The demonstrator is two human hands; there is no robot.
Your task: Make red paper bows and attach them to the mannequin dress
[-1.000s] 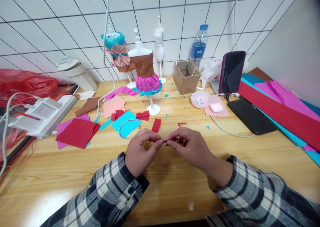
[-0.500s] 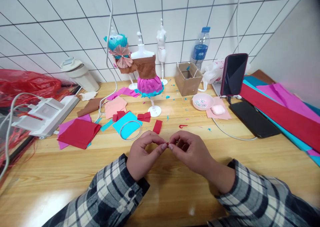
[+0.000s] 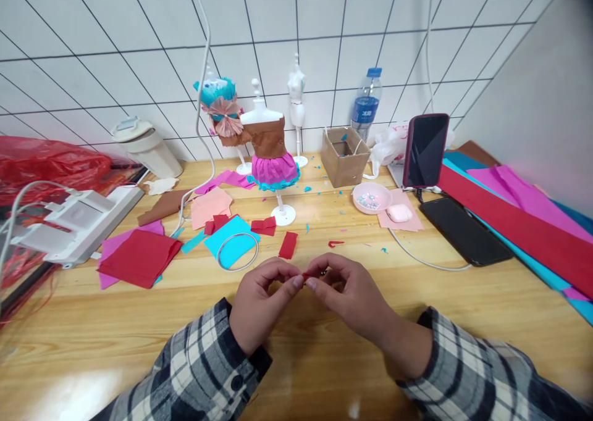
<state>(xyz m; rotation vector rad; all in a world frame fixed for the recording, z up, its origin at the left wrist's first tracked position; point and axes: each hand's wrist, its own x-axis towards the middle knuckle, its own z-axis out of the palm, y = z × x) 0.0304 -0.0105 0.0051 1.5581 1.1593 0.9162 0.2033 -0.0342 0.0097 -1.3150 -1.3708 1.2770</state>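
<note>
A tiny piece of red crepe paper (image 3: 304,277) is pinched between my two hands, mostly hidden by the fingertips. My left hand (image 3: 265,297) grips it with thumb and forefinger from the left. From the right, my right hand (image 3: 348,292) pinches it the same way, its other fingers curled; a small dark, shiny bit shows among them. Just beyond the fingers lies a red paper strip (image 3: 288,245). A silver ring (image 3: 238,266) rests partly on a turquoise paper square (image 3: 227,239). Behind stands a small mannequin (image 3: 269,143) dressed in a brown top and a magenta skirt with turquoise edging.
Two more mannequins, one decorated (image 3: 224,112) and one bare white (image 3: 297,100), stand at the wall. A cardboard box (image 3: 345,165), a pink bowl of beads (image 3: 372,206), a water bottle (image 3: 365,106) and phones (image 3: 466,229) are right; a power strip (image 3: 88,226) is left.
Both hands stay together at the red paper, with the fingertips shifted slightly. The whole scene sits a little lower in view, as the camera has tilted up.
</note>
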